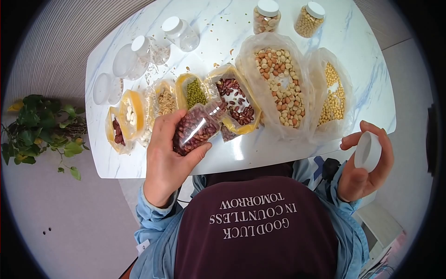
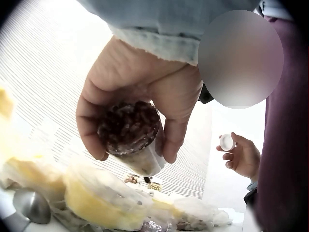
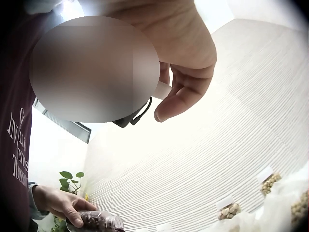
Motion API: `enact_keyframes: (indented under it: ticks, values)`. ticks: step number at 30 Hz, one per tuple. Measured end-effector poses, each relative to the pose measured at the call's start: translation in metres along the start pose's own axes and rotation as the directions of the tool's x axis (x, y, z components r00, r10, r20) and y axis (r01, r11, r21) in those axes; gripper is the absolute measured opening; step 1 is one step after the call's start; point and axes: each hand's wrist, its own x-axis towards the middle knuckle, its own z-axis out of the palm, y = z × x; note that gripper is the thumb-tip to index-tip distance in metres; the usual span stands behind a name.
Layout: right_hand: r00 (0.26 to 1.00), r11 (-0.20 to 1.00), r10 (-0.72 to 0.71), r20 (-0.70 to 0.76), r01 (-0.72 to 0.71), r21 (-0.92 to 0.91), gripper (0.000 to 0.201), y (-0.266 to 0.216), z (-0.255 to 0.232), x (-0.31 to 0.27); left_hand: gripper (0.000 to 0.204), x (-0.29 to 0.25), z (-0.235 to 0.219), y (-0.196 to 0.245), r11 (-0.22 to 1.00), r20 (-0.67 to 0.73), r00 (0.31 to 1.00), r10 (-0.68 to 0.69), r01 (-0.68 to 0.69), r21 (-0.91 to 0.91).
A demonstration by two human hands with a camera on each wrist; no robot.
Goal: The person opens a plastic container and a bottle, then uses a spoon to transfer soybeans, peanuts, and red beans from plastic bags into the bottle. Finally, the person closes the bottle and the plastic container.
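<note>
My left hand grips a clear jar filled with dark red speckled beans. The jar lies tilted on its side in the head view, its uncapped mouth pointing right over the edge of an open yellow-rimmed bag that holds the same kind of beans. In the left wrist view, fingers and thumb wrap the jar on both sides. Off to the right, past the table's front edge, my right hand holds a white screw lid between thumb and fingers.
Bags of peanuts, yellow beans and green beans stand beside it. Lidded jars of peanuts and yellow beans are at the back. Several empty-looking jars stand left. A metal scoop lies near the bags.
</note>
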Motion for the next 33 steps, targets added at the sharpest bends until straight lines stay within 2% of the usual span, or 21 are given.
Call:
enact_keyframes:
  ticks: [6, 9, 12, 15, 21, 27, 30, 33]
  values:
    - [1.0, 1.0, 0.017, -0.026, -0.016, 0.019, 0.068, -0.0022, -0.0022, -0.0006, 0.066, -0.0007, -0.0024, 0.0011, 0.999, 0.015, 0.999, 0.031, -0.032, 0.035]
    - [1.0, 0.999, 0.017, -0.018, -0.017, 0.031, 0.068, -0.0021, -0.0022, -0.0008, 0.066, -0.0009, -0.0034, 0.0019, 1.0, 0.012, 1.0, 0.001, -0.001, 0.028]
    - [1.0, 0.999, 0.017, -0.013, -0.017, 0.032, 0.068, -0.0022, -0.0025, -0.0006, 0.067, -0.0004, -0.0047, 0.002, 0.997, 0.02, 0.999, 0.04, -0.042, 0.061]
    - [1.0, 1.0, 0.023, -0.014, -0.022, 0.021, 0.068, -0.0025, -0.0025, -0.0013, 0.068, 0.0001, -0.0049, 0.0016, 1.0, 0.013, 1.0, -0.002, 0.002, 0.023]
    - [0.999, 0.999, 0.04, -0.014, -0.04, 0.01, 0.068, -0.0045, -0.0024, -0.0018, 0.069, 0.0011, -0.0037, 0.0042, 0.999, 0.013, 1.0, 0.024, -0.025, 0.042]
    - [1.0, 0.999, 0.029, 0.0, -0.029, 0.024, 0.067, -0.0048, -0.002, -0.0012, 0.069, 0.0011, -0.0057, 0.0044, 0.999, 0.007, 1.0, -0.015, 0.014, 0.038]
    - [1.0, 1.0, 0.015, 0.01, -0.015, 0.021, 0.066, -0.0041, -0.0007, -0.0005, 0.069, 0.0015, -0.0055, 0.0035, 0.994, 0.04, 0.997, 0.059, -0.063, 0.085]
    - [0.999, 1.0, -0.015, 0.032, 0.016, -0.013, 0.064, -0.0032, -0.0004, 0.0008, 0.066, 0.0014, -0.0021, 0.0028, 1.0, -0.006, 1.0, -0.024, 0.024, 0.003]
